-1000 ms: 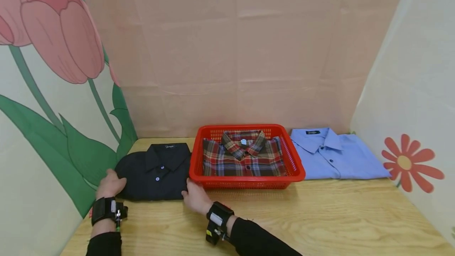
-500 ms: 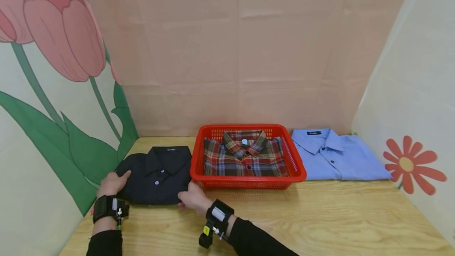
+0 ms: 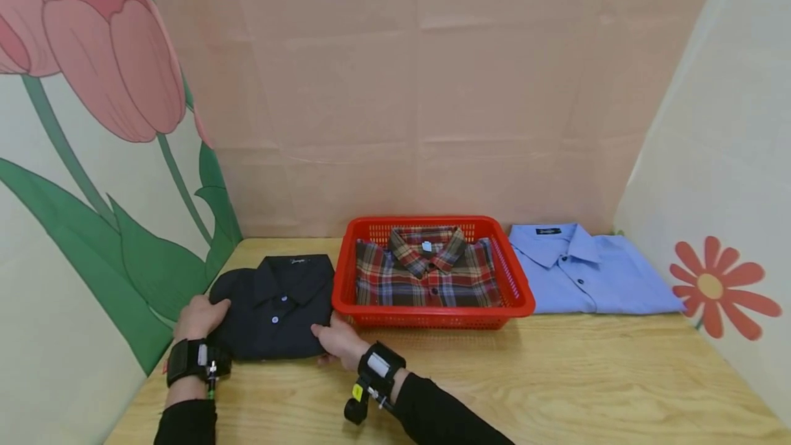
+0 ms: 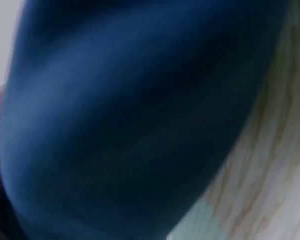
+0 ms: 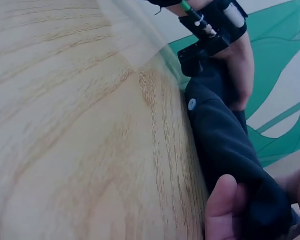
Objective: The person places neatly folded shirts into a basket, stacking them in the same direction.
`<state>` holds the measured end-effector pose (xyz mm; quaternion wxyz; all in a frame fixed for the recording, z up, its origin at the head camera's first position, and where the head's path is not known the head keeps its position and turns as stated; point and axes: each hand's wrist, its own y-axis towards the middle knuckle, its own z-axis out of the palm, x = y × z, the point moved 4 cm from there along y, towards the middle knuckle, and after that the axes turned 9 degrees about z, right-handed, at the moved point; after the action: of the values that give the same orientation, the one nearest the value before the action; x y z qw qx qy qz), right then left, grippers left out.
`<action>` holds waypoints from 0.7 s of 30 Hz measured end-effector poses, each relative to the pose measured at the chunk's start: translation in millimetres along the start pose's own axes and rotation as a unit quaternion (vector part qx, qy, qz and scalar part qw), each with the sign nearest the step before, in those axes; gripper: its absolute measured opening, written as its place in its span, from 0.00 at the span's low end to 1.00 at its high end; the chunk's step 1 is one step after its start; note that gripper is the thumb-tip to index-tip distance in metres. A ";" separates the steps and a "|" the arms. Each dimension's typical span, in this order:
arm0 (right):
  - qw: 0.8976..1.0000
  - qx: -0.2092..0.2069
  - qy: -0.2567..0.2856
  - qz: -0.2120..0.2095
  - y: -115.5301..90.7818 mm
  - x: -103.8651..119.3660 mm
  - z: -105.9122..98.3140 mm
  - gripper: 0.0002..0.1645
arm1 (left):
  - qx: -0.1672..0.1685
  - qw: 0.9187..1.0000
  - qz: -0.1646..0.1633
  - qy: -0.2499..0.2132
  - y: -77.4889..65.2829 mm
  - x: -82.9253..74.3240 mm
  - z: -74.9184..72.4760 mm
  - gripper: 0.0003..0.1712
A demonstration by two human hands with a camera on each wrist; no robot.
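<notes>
A folded black shirt [image 3: 272,307] with pale buttons lies on the left of the table, its collar to the back. My left hand [image 3: 200,318] grips its left side, thumb on top and the other fingers hidden. At its front right corner my right hand [image 3: 342,342] pinches the edge. The right wrist view has fingers [image 5: 222,202] curled under the cloth [image 5: 220,130]. Dark cloth [image 4: 129,120] fills most of the left wrist view, blurred.
A red basket [image 3: 432,311] with a folded plaid shirt [image 3: 404,290] stands right beside the black shirt. Farther right lies a folded light blue shirt [image 3: 618,280]. Printed walls close off the left, back and right of the wooden table [image 3: 556,369].
The black shirt has come slightly towards the front, and its left edge has shifted right along with my left hand. My right hand has changed its hold at the front right corner.
</notes>
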<state>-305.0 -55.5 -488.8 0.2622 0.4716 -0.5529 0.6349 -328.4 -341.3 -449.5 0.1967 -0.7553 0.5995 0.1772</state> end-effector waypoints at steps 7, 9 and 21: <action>1.000 0.012 -0.009 -0.024 2.1 -0.5 1.5 0.41 | -0.011 1.000 -0.003 0.007 2.8 -0.6 3.6 0.45; 0.999 0.021 -0.007 -0.028 3.1 0.5 2.1 0.42 | -0.010 1.000 0.005 0.010 4.3 -1.1 4.7 0.44; 0.998 -0.056 0.006 0.004 7.1 8.3 4.7 0.44 | 0.010 0.999 0.017 0.029 5.8 -0.3 4.9 0.38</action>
<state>-313.2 -63.3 -484.9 0.2888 0.4504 -0.5879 0.6067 -334.2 -339.7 -454.1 0.1838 -0.7477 0.6197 0.1525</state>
